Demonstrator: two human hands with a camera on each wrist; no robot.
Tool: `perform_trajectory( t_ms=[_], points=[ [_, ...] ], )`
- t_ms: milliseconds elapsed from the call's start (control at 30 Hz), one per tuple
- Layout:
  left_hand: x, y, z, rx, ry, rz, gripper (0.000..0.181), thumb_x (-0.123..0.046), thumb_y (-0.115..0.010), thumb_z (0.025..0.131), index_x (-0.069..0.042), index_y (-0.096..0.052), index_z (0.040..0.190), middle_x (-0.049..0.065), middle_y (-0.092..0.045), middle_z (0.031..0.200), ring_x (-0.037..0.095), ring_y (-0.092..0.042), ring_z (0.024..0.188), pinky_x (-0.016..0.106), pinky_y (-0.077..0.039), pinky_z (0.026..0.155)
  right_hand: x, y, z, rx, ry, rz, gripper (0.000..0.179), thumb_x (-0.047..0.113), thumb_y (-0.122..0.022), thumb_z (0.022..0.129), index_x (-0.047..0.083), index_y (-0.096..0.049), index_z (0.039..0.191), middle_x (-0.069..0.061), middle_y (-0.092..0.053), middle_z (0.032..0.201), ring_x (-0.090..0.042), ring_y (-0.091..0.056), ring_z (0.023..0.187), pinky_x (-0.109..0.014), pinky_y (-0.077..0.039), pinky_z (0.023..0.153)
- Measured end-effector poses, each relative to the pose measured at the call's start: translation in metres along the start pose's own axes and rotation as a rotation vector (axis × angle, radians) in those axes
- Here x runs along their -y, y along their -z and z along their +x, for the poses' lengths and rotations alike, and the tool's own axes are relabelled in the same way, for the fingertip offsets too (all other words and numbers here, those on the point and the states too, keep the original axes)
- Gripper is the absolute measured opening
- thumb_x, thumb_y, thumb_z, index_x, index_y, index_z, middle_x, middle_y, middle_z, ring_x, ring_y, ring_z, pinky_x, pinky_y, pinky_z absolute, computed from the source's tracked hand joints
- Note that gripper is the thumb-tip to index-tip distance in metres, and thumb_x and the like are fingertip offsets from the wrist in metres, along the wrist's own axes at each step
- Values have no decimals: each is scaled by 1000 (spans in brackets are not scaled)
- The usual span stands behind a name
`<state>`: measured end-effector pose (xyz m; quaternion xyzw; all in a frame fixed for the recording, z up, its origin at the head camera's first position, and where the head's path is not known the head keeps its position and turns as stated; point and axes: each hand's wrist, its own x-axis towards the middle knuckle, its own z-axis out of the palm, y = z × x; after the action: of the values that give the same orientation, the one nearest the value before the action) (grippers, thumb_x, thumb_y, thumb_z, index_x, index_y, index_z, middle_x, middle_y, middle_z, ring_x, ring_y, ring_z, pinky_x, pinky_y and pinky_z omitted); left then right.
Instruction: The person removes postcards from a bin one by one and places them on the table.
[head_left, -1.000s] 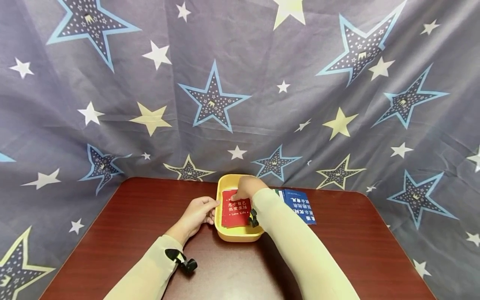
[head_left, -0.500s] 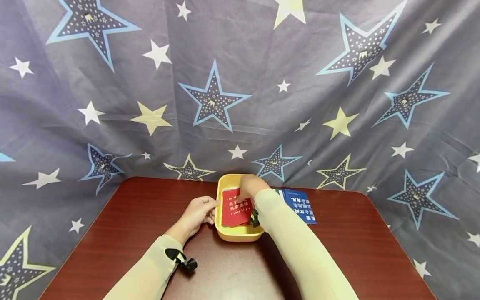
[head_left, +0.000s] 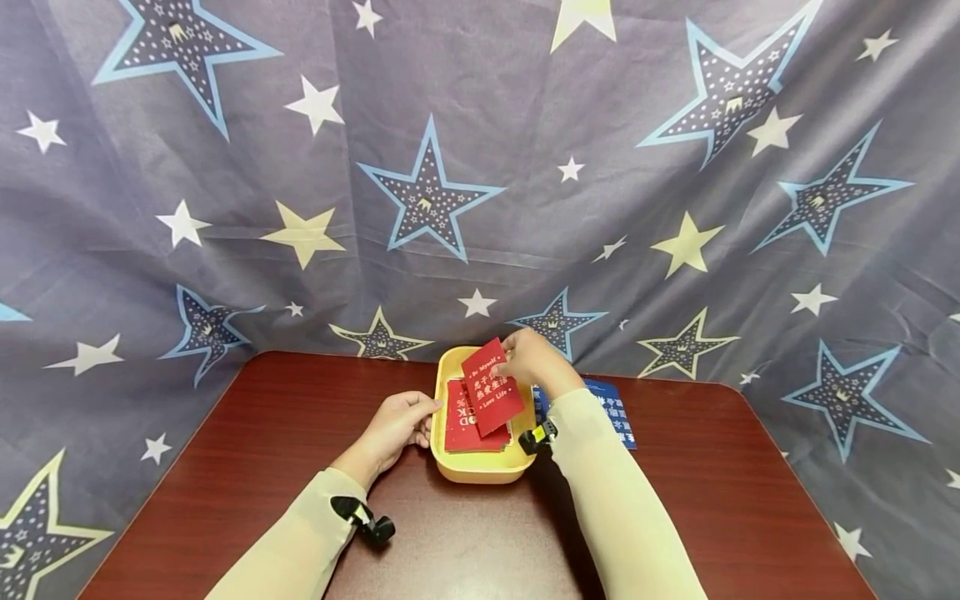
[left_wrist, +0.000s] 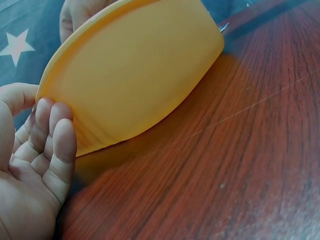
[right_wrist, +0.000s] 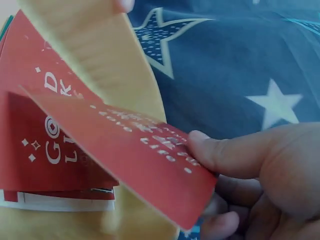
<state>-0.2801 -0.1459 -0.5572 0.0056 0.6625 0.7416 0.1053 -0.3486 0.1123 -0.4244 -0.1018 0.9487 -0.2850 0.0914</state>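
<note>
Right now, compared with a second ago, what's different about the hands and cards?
The right hand has taken hold of the top red card and raised it, shifting it away and to the right, exposing another card marked "Good Luck" beneath. The left hand stays at the rim of the yellow box, which hasn't visibly moved.

Surface (head_left: 225,467) reddish-brown, wood-grained, glossy; far corners rounded, pale sheen toward near middle. Thin pale line crosses grain in left wrist view. Yellow tray (head_left: 480,477), round-cornered, stands upright near far edge, about midway across. Just right of tray: blue printed material (head_left: 617,408) with white characters, lying flat, partly hidden, number of pieces unclear.
</note>
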Motion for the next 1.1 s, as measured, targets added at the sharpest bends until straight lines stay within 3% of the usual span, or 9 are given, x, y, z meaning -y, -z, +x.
perform_trajectory(
  t_ms=[167,367,467,633,1100],
  points=[
    [-1,-1,0,-7,4,-3,19,-17,-73,108,1,-71,103,0,-63,71,9,-61,60,21,-56,53,-20,7,-11,-55,18,127,46,25,-85,105,-2,-74,140,-13,-82,111,-23,-77,97,-44,-67,95],
    [-1,-2,0,-18,12,-7,19,-17,-73,109,-1,-70,100,0,-62,70,10,-60,60,21,-56,53,-43,16,-26,-114,59,223,35,24,-81,107,-1,-76,131,-10,-80,92,-19,-69,80,-34,-59,75],
    [-2,-2,-1,-16,13,-5,20,-18,-73,108,-1,-69,99,0,-62,70,10,-60,60,22,-56,53,-53,21,-32,-147,76,256,31,23,-81,108,-1,-77,128,-9,-79,88,-17,-66,76,-31,-54,71],
    [0,-1,-1,-14,6,-6,21,-18,-73,108,0,-69,98,-1,-62,70,10,-60,60,21,-56,53,-68,30,-37,-187,92,269,32,22,-81,107,-2,-78,128,-12,-82,89,-16,-70,76,-30,-55,72],
    [-1,0,0,-5,3,-9,19,-16,-72,108,0,-69,98,0,-62,69,11,-60,59,22,-56,54,-104,57,-51,-254,9,277,38,20,-75,111,-5,-72,139,-22,-84,106,-14,-75,74,-31,-63,67]
  ],
)
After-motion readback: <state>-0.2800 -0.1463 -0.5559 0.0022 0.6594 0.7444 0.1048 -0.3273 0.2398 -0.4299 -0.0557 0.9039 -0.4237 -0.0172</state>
